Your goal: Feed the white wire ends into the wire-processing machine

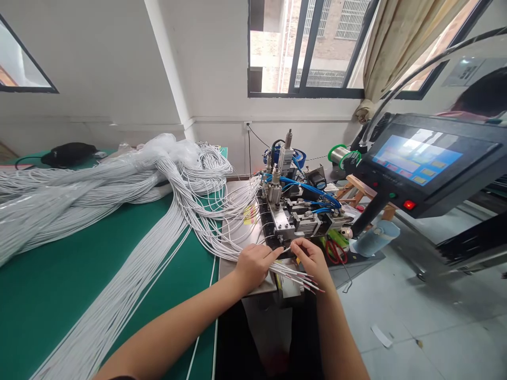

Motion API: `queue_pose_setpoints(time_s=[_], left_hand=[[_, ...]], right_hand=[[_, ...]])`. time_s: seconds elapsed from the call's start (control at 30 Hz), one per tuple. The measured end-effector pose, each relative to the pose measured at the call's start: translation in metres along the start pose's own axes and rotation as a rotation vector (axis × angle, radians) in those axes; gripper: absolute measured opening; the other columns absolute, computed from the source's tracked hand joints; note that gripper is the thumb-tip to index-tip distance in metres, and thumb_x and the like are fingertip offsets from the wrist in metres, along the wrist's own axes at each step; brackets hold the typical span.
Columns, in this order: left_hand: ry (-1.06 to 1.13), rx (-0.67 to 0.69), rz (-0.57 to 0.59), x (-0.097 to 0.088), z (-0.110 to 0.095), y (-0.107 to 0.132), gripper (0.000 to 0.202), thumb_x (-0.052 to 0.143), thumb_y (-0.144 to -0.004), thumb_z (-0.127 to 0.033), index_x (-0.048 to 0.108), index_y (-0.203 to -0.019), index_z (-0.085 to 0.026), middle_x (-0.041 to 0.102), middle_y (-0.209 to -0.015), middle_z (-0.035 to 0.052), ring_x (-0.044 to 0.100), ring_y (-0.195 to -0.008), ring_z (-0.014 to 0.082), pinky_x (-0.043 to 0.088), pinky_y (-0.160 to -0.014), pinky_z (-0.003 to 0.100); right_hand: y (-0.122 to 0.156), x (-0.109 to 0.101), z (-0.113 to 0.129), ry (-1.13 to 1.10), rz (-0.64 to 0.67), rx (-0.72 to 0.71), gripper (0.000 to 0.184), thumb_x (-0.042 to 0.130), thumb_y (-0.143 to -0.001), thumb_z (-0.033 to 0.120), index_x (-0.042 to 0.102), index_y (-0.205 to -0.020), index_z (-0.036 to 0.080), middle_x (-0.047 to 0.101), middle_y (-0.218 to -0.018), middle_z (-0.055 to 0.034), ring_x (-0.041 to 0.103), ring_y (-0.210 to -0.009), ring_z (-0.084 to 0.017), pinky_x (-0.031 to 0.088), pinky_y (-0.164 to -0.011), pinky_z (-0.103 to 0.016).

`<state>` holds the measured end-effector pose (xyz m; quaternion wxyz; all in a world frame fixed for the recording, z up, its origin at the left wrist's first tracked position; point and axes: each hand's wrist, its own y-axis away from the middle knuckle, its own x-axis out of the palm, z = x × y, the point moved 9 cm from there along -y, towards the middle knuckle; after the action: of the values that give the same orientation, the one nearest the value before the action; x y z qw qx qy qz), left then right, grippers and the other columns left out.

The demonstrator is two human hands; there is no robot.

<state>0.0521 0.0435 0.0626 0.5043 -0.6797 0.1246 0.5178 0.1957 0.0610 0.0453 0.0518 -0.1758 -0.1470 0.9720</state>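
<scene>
My left hand (253,266) is closed at the front of a bench machine (283,216), its thumb and finger on a thin white cable. My right hand (311,258) pinches the same cable's end a short way to the right, just below the machine's metal block (283,224). Under and beside my left hand lies a bundle of white cables (291,273) with reddish tips pointing right toward my right wrist. More white cables (233,211) fan from the left across the metal plate and up to the machine's left side. The exact fingertip contact is small and partly hidden.
A large heap of white cables (174,184), partly in clear plastic, covers much of the green table (130,258). At right are a touchscreen panel (420,158), a wire spool (343,157), red-handled scissors (336,250) and a plastic bottle (376,237). Another person's head (485,95) shows behind the panel.
</scene>
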Motion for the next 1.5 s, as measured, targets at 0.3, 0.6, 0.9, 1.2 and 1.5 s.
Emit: queue_pose_setpoints(time_s=[0.3,0.6,0.9,1.2,1.5], left_hand=[[-0.041,-0.053,0.188,0.022,0.005,-0.007,0.035,0.049,-0.087,-0.013,0.059,-0.117,-0.027,0.060,-0.083,0.0037,0.055,-0.081,0.0200,0.039,-0.069,0.032],[-0.036,-0.059,0.301,0.033,0.006,-0.009,0.055,0.051,-0.081,-0.011,0.049,-0.132,-0.032,0.059,-0.087,0.0023,0.056,-0.079,0.0172,0.033,-0.081,0.037],[-0.035,-0.087,0.378,0.034,0.006,-0.013,0.060,0.055,-0.078,-0.011,0.047,-0.132,-0.034,0.059,-0.087,0.0018,0.057,-0.078,0.0178,0.032,-0.082,0.039],[-0.018,-0.085,0.185,0.024,0.008,-0.006,0.044,0.056,-0.078,-0.015,0.059,-0.121,-0.025,0.062,-0.109,0.0071,0.053,-0.101,0.0229,0.033,-0.083,0.040],[-0.030,-0.105,0.066,0.011,0.008,0.001,0.039,0.057,-0.072,-0.014,0.064,-0.110,-0.019,0.066,-0.104,0.0061,0.055,-0.099,0.0230,0.029,-0.089,0.044]], right_hand=[[-0.006,0.002,-0.030,0.159,0.021,-0.010,0.025,0.053,-0.084,0.036,0.055,-0.065,0.019,0.049,-0.061,0.0018,0.044,-0.059,-0.015,0.035,-0.058,-0.026],[-0.006,0.006,-0.047,-0.031,-0.010,0.061,0.031,0.056,-0.082,0.044,0.051,-0.064,0.020,0.044,-0.060,0.0032,0.040,-0.058,-0.014,0.033,-0.056,-0.025],[-0.008,0.023,-0.077,-0.331,0.069,0.280,0.039,0.063,-0.071,0.052,0.046,-0.058,0.020,0.036,-0.054,0.0059,0.031,-0.051,-0.011,0.028,-0.049,-0.023],[0.003,0.018,-0.071,-0.335,0.025,0.273,0.048,0.064,-0.071,0.064,0.049,-0.059,0.019,0.040,-0.055,0.0050,0.036,-0.052,-0.011,0.032,-0.050,-0.024],[0.041,-0.026,-0.048,-0.165,0.100,0.220,0.035,0.058,-0.087,0.049,0.064,-0.074,0.017,0.056,-0.069,0.0002,0.050,-0.066,-0.015,0.039,-0.063,-0.025]])
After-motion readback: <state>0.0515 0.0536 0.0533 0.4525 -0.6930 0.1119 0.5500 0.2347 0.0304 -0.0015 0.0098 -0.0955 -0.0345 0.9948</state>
